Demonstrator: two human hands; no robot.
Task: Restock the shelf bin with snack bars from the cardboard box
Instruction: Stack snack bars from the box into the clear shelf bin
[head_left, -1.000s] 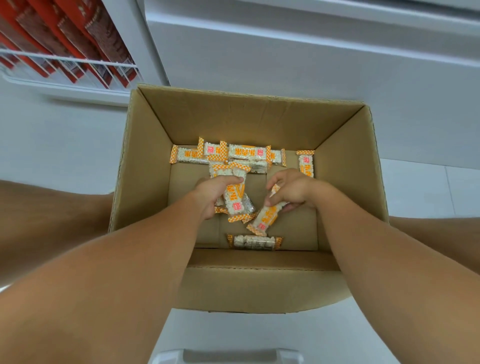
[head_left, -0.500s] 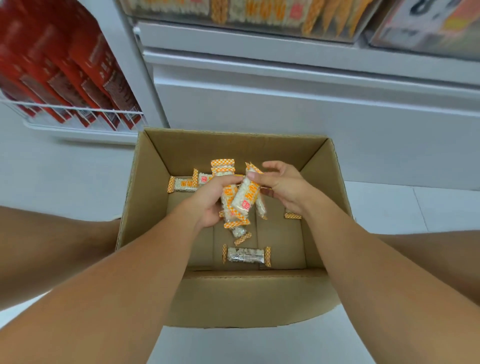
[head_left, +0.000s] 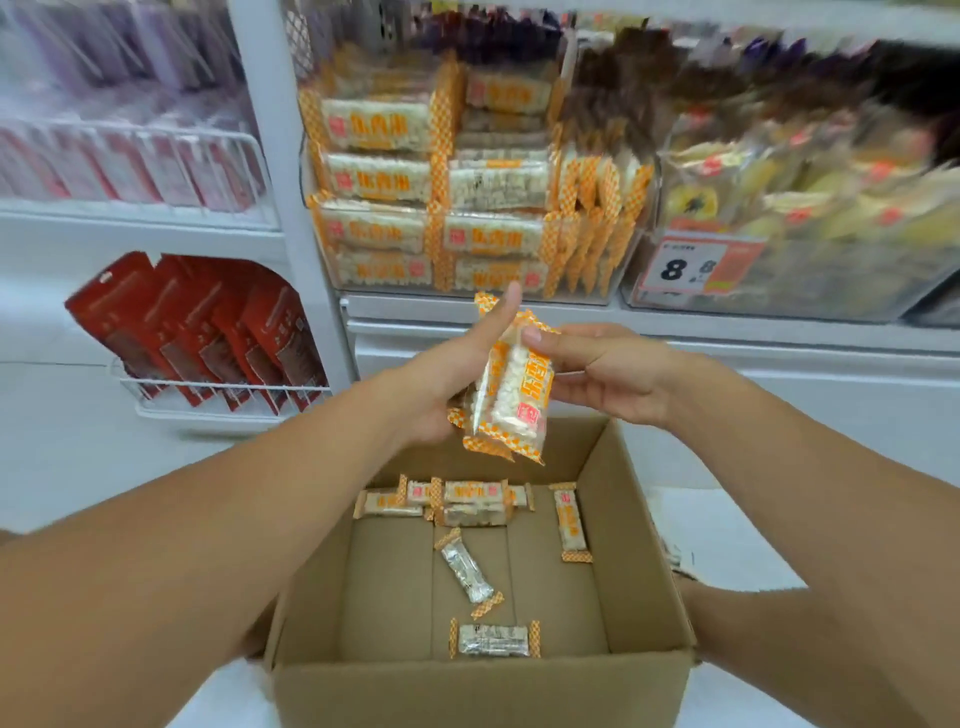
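Orange-and-white wrapped snack bars (head_left: 511, 402) bunched upright above the cardboard box (head_left: 483, 686), left hand (head_left: 447, 384) gripping them, right hand (head_left: 602, 371) pinching the bundle's top, more bars loose inside the box, stocked shelf bin (head_left: 467, 291) beyond the box.

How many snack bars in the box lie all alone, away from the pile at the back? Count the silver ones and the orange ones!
Silver bars: 2
Orange bar: 1
Total: 3
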